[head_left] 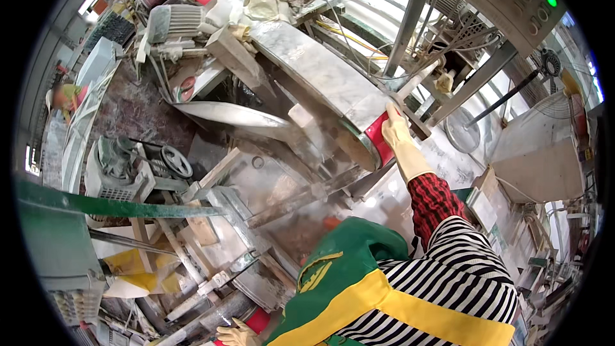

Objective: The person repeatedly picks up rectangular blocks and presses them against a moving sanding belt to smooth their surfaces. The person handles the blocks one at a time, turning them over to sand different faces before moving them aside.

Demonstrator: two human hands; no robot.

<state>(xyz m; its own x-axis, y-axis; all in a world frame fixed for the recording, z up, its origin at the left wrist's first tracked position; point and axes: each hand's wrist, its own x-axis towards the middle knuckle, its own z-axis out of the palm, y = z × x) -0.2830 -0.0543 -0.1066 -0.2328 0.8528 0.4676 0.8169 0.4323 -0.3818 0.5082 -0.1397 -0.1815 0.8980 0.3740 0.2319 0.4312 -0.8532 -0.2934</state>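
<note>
A long, pale grey, marbled slab-like piece (pixel 320 57) runs from the upper middle down to the right, its near end rounded and capped by a red piece (pixel 378 140). My right hand (pixel 398 138), in a cream rubber glove, has its fingers bent over the edge of that red piece. At the lower edge, my left hand (pixel 238 334), gloved alike, is partly cut off by the picture's rim. Its fingers lie curled over another red piece (pixel 258 320), beside a pale pipe-like bar (pixel 218 311). What lies beneath that hand is hidden.
Dusty beams and a metal frame (pixel 234 214) stand below the slab. A handwheel (pixel 176 161) is at left, a green bar (pixel 115 205) crosses nearby. At upper right hangs a control panel with a lit green lamp (pixel 551 0). Another person (pixel 67 97) is far left.
</note>
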